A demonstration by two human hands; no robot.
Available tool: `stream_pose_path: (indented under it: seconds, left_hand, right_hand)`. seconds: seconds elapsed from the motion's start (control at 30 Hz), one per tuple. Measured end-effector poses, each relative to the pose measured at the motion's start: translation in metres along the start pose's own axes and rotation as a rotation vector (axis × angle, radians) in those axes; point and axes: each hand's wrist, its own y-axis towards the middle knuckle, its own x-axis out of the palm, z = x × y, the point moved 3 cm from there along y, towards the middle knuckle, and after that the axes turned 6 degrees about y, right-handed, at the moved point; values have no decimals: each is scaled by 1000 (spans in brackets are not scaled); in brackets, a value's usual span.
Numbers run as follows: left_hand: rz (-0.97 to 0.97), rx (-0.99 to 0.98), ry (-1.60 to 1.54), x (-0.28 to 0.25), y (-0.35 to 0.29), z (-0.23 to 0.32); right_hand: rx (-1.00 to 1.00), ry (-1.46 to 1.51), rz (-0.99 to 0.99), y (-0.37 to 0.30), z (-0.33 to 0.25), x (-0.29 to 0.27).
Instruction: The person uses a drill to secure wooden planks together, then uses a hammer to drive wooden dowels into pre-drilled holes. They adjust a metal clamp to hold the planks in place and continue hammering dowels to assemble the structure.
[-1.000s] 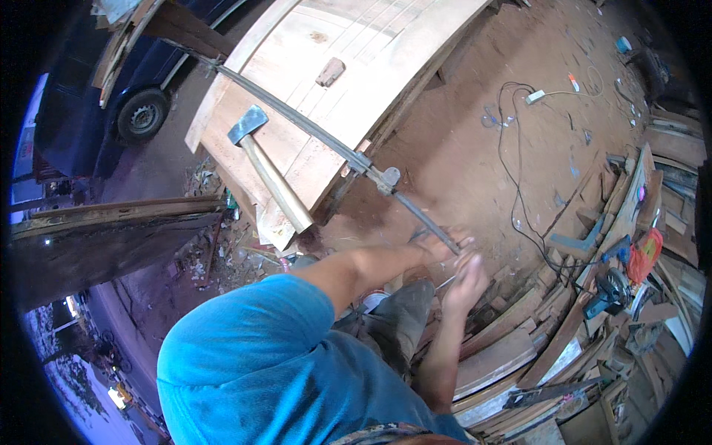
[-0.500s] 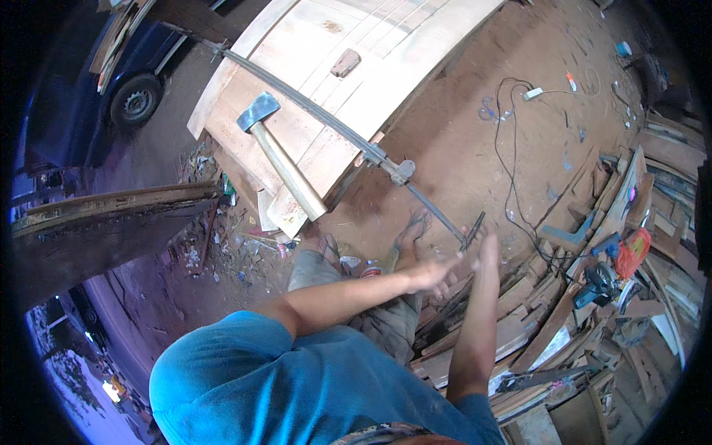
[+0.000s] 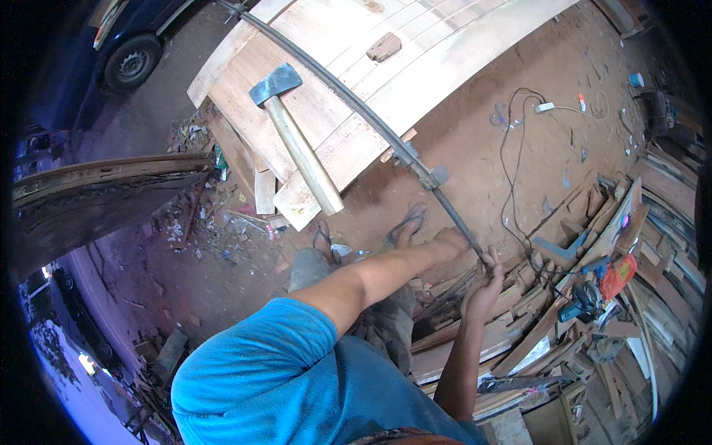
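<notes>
Bright blue close to me: that's my short-sleeved cloth shirt point(image 3: 252, 371). Dark grey all along the long metal bar clamp point(image 3: 334, 85), against pale cream on the flat wooden panel point(image 3: 437, 78), thinly dark-lined. And far right, orange-red, the crumpled plastic bag point(image 3: 618, 277)!

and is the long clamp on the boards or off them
On: the clamp lies across the boards, its screw end sticking out past their edge; how tight, I cannot tell.

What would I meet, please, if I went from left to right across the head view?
Vehicle wheel, wooden-handled, metal-headed tool, small wooden block, right hand, white box on a cable, red-orange bag.
</notes>
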Motion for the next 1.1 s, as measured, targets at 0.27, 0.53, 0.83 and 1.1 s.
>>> stream_pose_path:
  seconds: [0.27, 0.53, 0.83, 1.1]
  left_hand:
    - [800, -428, -1792, -93, -67, -88]
    - [857, -131, -2009, -150, -81, -96]
    - [1045, -284, -1836, -145, -66, -93]
    - [1191, -438, -1736, -147, -64, -88]
  right_hand:
    - [398, -501, -395, -3, 88, -40]
    - [-244, -1145, -852, 141, 43, -5]
    - [-226, -1829, -1058, 90, -123, 29]
    - [228, -942, -1473, -10, -136, 76]
